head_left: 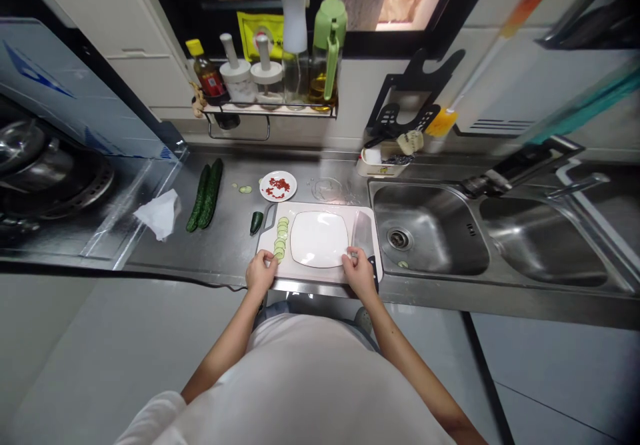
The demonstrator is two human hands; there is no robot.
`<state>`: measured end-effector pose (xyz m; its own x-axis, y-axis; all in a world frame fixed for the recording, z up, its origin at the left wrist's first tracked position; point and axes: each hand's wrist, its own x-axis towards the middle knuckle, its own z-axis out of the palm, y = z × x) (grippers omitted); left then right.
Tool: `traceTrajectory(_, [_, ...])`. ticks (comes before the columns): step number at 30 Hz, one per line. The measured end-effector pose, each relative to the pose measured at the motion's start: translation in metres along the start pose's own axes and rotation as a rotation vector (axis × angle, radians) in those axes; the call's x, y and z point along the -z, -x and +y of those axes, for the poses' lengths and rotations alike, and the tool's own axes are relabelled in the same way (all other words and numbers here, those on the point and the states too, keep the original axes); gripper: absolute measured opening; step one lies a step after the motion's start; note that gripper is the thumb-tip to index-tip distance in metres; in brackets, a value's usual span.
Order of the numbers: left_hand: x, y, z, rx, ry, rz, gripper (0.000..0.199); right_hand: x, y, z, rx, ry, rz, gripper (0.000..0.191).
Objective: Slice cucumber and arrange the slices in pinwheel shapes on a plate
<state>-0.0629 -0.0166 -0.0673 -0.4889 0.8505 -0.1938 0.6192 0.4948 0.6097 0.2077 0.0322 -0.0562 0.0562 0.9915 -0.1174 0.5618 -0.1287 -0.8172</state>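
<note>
On the cutting board [300, 273] lies a white square plate [319, 239] with a thin dark rim. A column of overlapping cucumber slices [282, 231] runs along the board's left part. My left hand [262, 271] is at the lower end of that column, its fingers pinched at the lowest slice. My right hand [359, 271] has its thumb and fingers closed on the plate's lower right corner. A knife [362, 230] rests on the board's right side, its black handle partly behind my right hand. Left of the board sits a cucumber end piece [257, 222].
Two whole cucumbers [205, 195] and a crumpled white tissue [159, 214] lie to the left. A small plate of chopped red pieces [278, 186] stands behind the board. The double sink [430, 231] is at the right, a bottle rack [273, 108] on the wall.
</note>
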Motion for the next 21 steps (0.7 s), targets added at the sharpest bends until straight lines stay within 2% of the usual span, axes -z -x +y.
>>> traceTrajectory(5, [-0.001,-0.002,0.008,-0.046,0.383,-0.034,0.017,0.003,0.000,-0.018,0.086,-0.005,-0.015,0.031])
traceTrajectory(9, [0.002,-0.001,0.030,-0.114,0.661,-0.171,0.024,0.003,0.003,-0.042,0.209,0.008,-0.097,0.025])
traceTrajectory(12, [0.006,0.001,0.051,-0.154,0.699,-0.273,0.024,0.001,0.005,-0.060,0.364,0.072,-0.174,0.020])
traceTrajectory(15, [0.011,0.005,0.069,-0.191,0.682,-0.334,0.024,0.000,0.005,-0.072,0.527,0.163,-0.192,0.021])
traceTrajectory(21, [0.017,0.011,0.088,-0.242,0.592,-0.346,0.022,0.001,0.002,-0.079,0.668,0.228,-0.193,0.023])
